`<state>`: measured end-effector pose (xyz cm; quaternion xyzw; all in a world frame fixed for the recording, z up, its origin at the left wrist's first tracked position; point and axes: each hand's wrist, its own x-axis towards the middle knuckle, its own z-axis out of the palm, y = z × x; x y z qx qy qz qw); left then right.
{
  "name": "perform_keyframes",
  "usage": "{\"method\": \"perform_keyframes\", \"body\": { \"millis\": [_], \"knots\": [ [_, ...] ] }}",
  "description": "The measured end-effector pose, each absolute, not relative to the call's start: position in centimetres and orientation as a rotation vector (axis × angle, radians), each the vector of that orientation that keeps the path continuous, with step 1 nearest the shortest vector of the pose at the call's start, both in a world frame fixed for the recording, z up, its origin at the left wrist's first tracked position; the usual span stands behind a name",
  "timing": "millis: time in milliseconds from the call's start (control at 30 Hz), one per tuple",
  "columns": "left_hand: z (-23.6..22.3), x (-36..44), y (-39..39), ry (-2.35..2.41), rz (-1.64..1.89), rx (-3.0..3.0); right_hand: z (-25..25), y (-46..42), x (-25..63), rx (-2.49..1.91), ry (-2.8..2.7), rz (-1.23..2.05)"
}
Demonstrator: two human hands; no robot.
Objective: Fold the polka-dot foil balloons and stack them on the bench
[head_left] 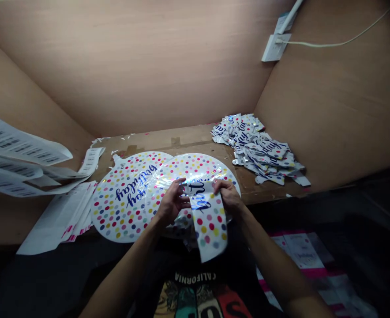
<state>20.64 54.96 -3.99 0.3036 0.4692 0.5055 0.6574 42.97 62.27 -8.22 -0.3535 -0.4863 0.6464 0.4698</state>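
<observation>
Between my hands is a foil balloon (211, 225), flat and folded into a narrow strip, white with coloured dots and blue script lettering. My right hand (230, 196) pinches its upper right edge. At its left edge is my left hand (172, 202), thumb raised and fingers curled against the foil; part of that grip is hidden. Beneath lie two unfolded round foil balloons with the same dots: the left one (115, 216) shows blue "birthday" lettering, and the right one (195, 165) overlaps it and is partly covered by my hands.
Folded dotted balloons (261, 148) are heaped at the right of the cardboard-covered table (162, 140). At left are white packets (65, 212) and hanging strips of barcode labels (23, 141). Pink-and-white packages (301, 251) sit low on the right. Board walls enclose the table; a power socket (274, 47) is on the wall.
</observation>
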Motion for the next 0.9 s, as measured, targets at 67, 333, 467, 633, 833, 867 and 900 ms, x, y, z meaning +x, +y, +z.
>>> {"method": "perform_keyframes", "body": {
  "millis": [67, 333, 467, 633, 833, 867, 900],
  "knots": [
    [-4.4, 20.4, 54.4, 1.090, 0.965, 0.790, -8.1, 62.7, 42.8, -0.852, -1.233, 1.533],
    [-6.9, 20.8, 52.3, 1.244, 0.908, 1.006, -8.7, 59.5, 43.3, -0.940, -1.106, 2.134],
    [-6.9, 20.7, 51.2, 1.200, 0.925, 1.006, -8.9, 57.7, 43.7, -0.852, -1.105, 2.080],
    [-4.8, 19.7, 50.9, 1.255, 0.899, 1.147, -8.0, 58.4, 44.6, -0.911, -1.173, 1.855],
    [-3.6, 21.4, 51.6, 1.414, 0.943, 1.685, -8.3, 58.2, 42.6, -0.934, -1.097, 1.952],
    [-3.9, 21.6, 51.6, 1.408, 0.939, 1.725, -8.3, 58.5, 42.5, -0.947, -1.178, 1.905],
    [-4.3, 21.7, 51.5, 1.400, 0.934, 1.727, -8.0, 59.4, 42.8, -0.973, -1.261, 1.808]
  ]
}}
